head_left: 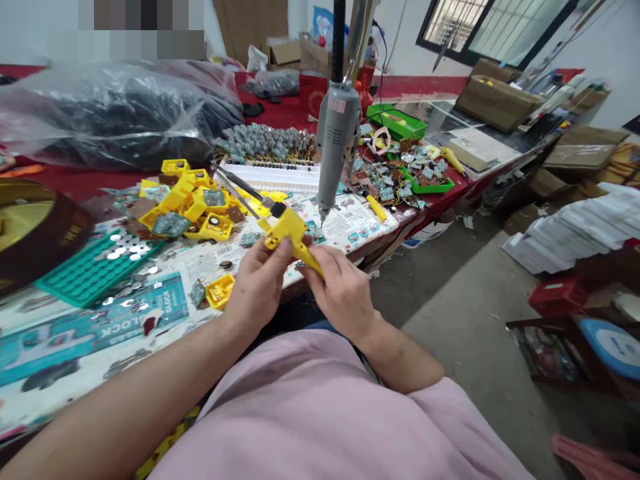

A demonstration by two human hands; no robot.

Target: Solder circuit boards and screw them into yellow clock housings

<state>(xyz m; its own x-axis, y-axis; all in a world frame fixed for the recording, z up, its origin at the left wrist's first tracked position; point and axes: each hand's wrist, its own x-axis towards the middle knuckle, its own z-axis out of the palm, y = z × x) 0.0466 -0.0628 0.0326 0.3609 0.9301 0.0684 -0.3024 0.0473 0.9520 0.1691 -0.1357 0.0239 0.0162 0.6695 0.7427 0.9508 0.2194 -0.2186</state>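
A yellow plastic toy part (pixel 293 230) with a black piece at its upper end is held between my two hands, over the table's front edge. My left hand (pixel 263 283) pinches its body near the holes. Around its narrower lower end, the fingers of my right hand (pixel 345 290) are closed. Just behind hangs a grey electric screwdriver (pixel 336 147), its tip pointing down, apart from both hands. Beside my left hand lies a yellow housing (pixel 219 291) with small parts inside. A soldering iron (pixel 245 187) lies behind the yellow part, partly hidden.
Yellow housings (pixel 187 197) and circuit boards are heaped at the left, near a green tray (pixel 95 267) with silver discs. More boards lie around a green bin (pixel 435 185) at the right. A round brown container (pixel 45 233) stands far left, before a plastic bag (pixel 125 113).
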